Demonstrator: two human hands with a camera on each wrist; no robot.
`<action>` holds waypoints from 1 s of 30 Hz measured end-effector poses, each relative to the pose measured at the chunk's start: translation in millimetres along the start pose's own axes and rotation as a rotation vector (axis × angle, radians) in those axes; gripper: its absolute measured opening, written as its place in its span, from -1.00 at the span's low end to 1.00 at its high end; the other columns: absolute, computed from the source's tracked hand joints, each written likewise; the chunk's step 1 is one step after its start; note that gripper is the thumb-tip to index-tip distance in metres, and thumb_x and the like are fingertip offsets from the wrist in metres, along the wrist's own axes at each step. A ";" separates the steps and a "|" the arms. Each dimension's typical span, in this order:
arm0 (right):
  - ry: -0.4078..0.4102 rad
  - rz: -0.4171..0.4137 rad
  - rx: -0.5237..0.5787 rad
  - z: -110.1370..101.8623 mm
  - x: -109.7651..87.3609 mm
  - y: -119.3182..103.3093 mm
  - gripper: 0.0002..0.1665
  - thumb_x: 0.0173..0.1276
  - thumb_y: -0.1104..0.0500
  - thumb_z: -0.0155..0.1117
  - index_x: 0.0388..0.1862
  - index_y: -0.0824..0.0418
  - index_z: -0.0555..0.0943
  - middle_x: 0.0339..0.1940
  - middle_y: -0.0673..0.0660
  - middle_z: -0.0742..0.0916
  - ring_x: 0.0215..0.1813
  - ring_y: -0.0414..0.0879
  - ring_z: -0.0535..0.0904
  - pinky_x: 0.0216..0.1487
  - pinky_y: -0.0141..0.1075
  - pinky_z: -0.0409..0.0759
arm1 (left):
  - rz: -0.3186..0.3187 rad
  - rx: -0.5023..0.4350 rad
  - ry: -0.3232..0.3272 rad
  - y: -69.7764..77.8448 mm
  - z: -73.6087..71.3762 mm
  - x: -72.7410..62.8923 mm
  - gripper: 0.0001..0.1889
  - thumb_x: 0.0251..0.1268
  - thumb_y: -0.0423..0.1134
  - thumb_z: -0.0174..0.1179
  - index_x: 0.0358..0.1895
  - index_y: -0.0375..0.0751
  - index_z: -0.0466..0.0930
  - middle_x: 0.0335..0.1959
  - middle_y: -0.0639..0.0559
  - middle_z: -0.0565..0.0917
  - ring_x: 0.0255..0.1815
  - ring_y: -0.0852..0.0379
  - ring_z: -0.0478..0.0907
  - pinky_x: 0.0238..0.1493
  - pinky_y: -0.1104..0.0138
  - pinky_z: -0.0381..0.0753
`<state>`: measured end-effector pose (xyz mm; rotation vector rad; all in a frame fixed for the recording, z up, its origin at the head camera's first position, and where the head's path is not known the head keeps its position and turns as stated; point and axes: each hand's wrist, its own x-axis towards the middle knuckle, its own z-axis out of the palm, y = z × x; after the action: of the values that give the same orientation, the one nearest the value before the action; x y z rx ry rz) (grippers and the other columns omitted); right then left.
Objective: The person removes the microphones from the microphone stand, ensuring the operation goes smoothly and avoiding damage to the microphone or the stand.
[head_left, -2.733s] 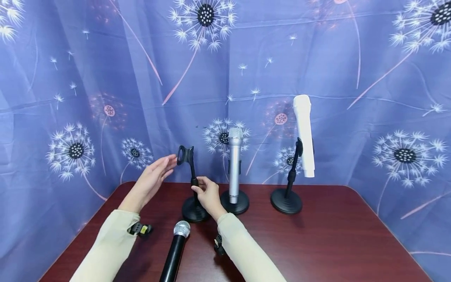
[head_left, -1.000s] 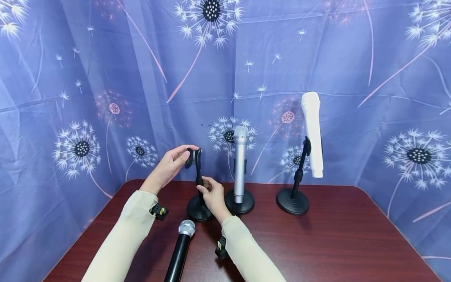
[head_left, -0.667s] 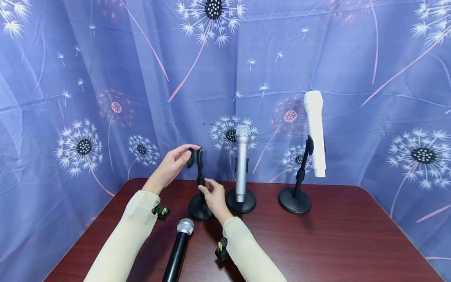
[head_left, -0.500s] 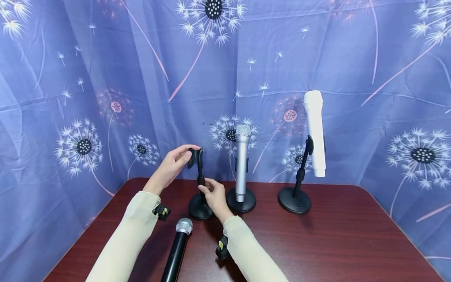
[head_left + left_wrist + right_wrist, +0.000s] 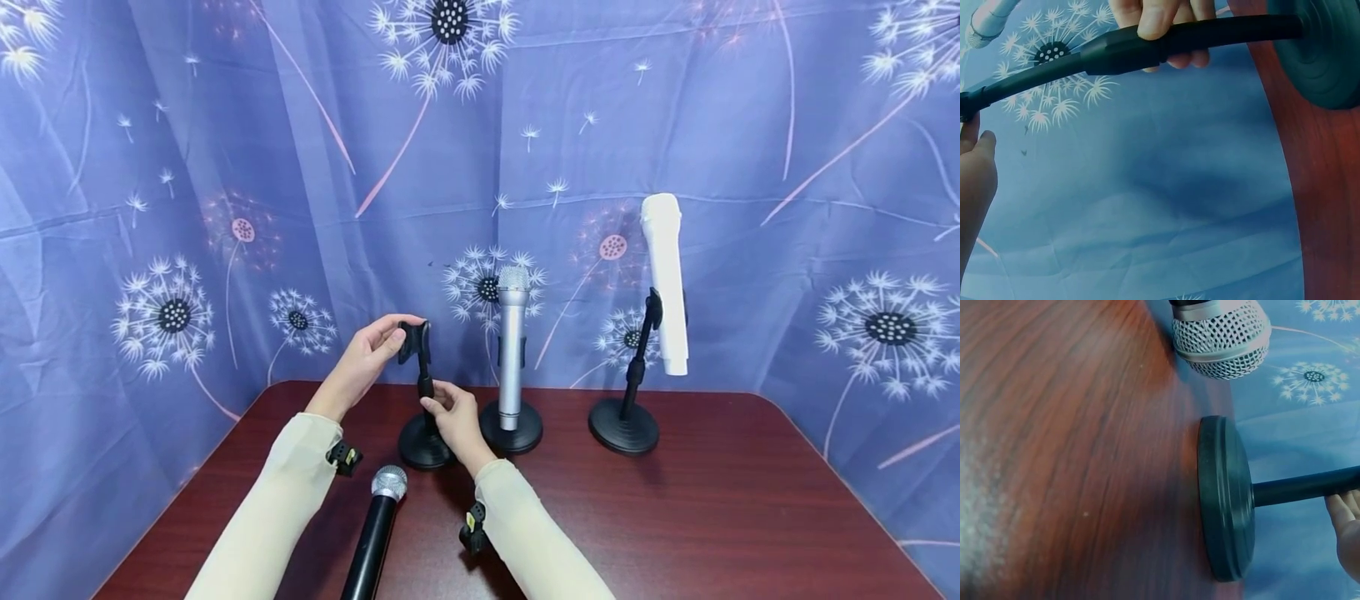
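Observation:
A black desktop microphone stand (image 5: 424, 443) stands upright at the left of the table. My left hand (image 5: 362, 364) pinches the clip (image 5: 412, 342) at its top between thumb and fingers; the clip holds no microphone. Lower down, my right hand (image 5: 456, 423) grips the pole just under its collar (image 5: 1122, 51), thumb in front and fingers behind. The right wrist view shows the round base (image 5: 1225, 500) on the table with right-hand fingers (image 5: 1341, 515) at the pole. A black microphone (image 5: 370, 542) with a silver mesh head lies in front, between my forearms.
Close right of my right hand, a silver microphone (image 5: 512, 350) sits in another stand. Farther right, a white microphone (image 5: 665, 283) leans in a third stand (image 5: 624, 427). The dark red table (image 5: 712, 500) ends at a blue dandelion-print curtain (image 5: 585, 50).
My left hand was open beside the clip and has closed on it. Over the last half second the clip has dipped slightly with it. My right hand keeps its grip on the pole.

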<state>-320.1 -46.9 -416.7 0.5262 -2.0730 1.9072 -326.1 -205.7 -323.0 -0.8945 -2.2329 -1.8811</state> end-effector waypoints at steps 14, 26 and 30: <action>-0.063 0.039 -0.211 -0.9 2.1 27.6 -0.82 0.18 0.35 0.40 -0.21 0.33 0.71 -0.36 0.16 0.77 -0.25 -0.03 0.71 -0.18 -0.30 0.63 | -0.096 0.044 -0.031 -46.4 3.0 -24.3 -0.62 0.51 -0.10 -0.01 0.27 -0.14 0.45 0.30 -0.09 0.47 0.31 0.09 0.39 0.31 -0.01 0.27; -0.036 0.050 -0.258 -3.4 1.5 38.9 -0.84 0.12 0.39 0.44 -0.27 0.37 0.72 -0.38 0.17 0.76 -0.28 -0.04 0.70 -0.24 -0.33 0.62 | -0.086 0.057 -0.026 -44.3 4.6 -19.0 -0.63 0.52 -0.11 -0.02 0.27 -0.13 0.45 0.30 -0.09 0.47 0.34 0.03 0.35 0.33 -0.05 0.25; -0.036 0.044 -0.258 -2.0 0.1 40.4 -0.86 0.13 0.40 0.43 -0.29 0.37 0.72 -0.40 0.16 0.76 -0.31 -0.08 0.68 -0.26 -0.37 0.61 | -0.082 0.026 -0.023 -44.7 6.7 -22.2 -0.61 0.52 -0.12 -0.03 0.28 -0.17 0.42 0.31 -0.13 0.45 0.31 0.08 0.37 0.34 0.02 0.25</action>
<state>-338.1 -42.2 -452.6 0.4608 -2.3252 1.6283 -327.3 -210.9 -373.1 -0.8368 -2.3359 -1.8803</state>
